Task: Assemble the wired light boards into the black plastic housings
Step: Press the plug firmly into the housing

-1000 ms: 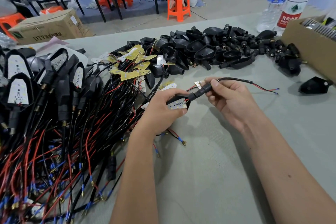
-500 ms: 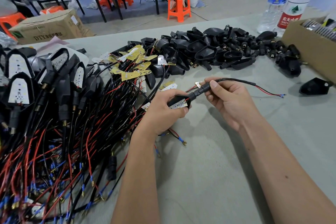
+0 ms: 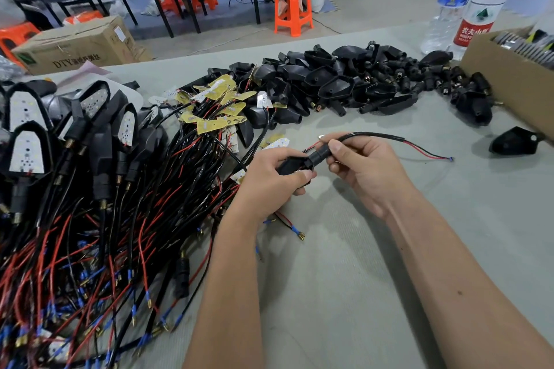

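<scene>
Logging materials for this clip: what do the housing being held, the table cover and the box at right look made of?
Housing: black plastic, dull sheen, moulded. Table cover: grey felt-like fabric, matte, faintly creased; not certain. Box: brown cardboard, plain, raw cut edge.

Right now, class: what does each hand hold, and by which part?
The left hand grips a black housing by its wide body; the right hand pinches its narrow stem, where the wire exits.

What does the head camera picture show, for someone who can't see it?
Two bare hands hold one black plastic housing over a grey table: left hand gripping its body, right hand pinching its stem and wire. Finished lights lie left, empty black housings behind.
</scene>
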`<state>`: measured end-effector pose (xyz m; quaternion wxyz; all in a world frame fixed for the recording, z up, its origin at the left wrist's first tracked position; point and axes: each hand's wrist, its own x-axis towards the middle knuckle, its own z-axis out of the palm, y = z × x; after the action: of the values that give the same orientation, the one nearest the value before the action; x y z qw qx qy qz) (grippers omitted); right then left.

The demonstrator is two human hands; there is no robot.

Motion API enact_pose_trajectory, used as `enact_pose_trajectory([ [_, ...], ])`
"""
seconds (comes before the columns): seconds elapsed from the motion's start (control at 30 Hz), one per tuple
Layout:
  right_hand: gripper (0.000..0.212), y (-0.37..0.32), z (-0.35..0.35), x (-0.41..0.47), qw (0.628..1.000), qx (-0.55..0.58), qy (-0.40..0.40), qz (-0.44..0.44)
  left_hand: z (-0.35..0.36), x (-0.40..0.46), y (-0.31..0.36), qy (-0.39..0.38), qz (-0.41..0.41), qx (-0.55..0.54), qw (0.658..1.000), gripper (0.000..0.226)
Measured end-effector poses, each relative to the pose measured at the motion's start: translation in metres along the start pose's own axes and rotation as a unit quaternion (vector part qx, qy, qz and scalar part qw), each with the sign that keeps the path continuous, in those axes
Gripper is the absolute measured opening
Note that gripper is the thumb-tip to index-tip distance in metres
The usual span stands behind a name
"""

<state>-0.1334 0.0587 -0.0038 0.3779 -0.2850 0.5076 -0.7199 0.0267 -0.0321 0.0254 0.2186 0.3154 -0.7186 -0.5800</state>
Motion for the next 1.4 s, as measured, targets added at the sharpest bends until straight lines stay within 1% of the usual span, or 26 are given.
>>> enact_pose_trajectory([
  [0.13,0.015,0.000,0.000,0.001,0.999,0.046,0.011,0.017,0.000,0.000,-0.001,0.016,0.005,-0.007,1.000,0.026],
  [0.23,0.020,-0.001,-0.001,0.002,0.995,0.080,0.059,0.029,-0.007,-0.002,-0.003,-0.002,0.001,-0.042,0.999,0.029],
  [0.3,0.020,-0.002,-0.004,0.002,0.994,0.068,0.082,0.018,-0.009,-0.002,-0.004,-0.005,-0.003,-0.077,0.997,0.029],
  [0.43,0.019,-0.003,-0.004,0.001,0.994,0.008,0.105,0.016,-0.007,0.001,-0.007,0.040,-0.016,-0.091,0.995,0.027],
  [0.67,0.020,-0.001,0.001,0.003,0.988,0.000,0.156,0.005,0.006,0.006,-0.009,0.088,-0.022,-0.081,0.993,0.048],
  [0.77,0.020,-0.001,-0.001,0.003,0.983,-0.001,0.186,-0.006,0.010,0.006,-0.009,0.094,-0.028,-0.117,0.988,0.044],
  [0.87,0.017,-0.003,-0.003,0.001,0.978,0.020,0.206,-0.009,0.008,0.005,-0.006,0.093,-0.060,-0.238,0.965,0.026],
  [0.93,0.014,-0.006,-0.002,0.000,0.978,0.032,0.204,-0.007,0.006,0.006,-0.006,0.105,-0.070,-0.273,0.954,0.021],
  [1.07,0.016,-0.009,0.001,-0.002,0.983,0.043,0.177,0.014,0.004,0.006,-0.007,0.140,-0.067,-0.279,0.948,0.021],
  [1.13,0.018,-0.011,0.001,-0.003,0.984,0.036,0.176,0.018,0.003,0.004,-0.006,0.142,-0.072,-0.284,0.945,0.018],
  [1.23,0.019,-0.012,0.002,-0.003,0.983,0.022,0.181,0.011,0.004,0.003,-0.006,0.145,-0.079,-0.264,0.950,0.021],
  [1.3,0.019,-0.012,0.001,-0.003,0.985,0.028,0.168,0.012,0.004,0.002,-0.006,0.141,-0.084,-0.259,0.952,0.021],
  [1.33,0.020,-0.013,0.001,-0.003,0.987,0.035,0.158,0.016,0.004,0.002,-0.005,0.136,-0.088,-0.265,0.951,0.020],
  [1.4,0.030,-0.016,-0.001,-0.003,0.987,0.065,0.147,0.031,-0.001,0.001,-0.004,0.125,-0.095,-0.289,0.944,0.021],
])
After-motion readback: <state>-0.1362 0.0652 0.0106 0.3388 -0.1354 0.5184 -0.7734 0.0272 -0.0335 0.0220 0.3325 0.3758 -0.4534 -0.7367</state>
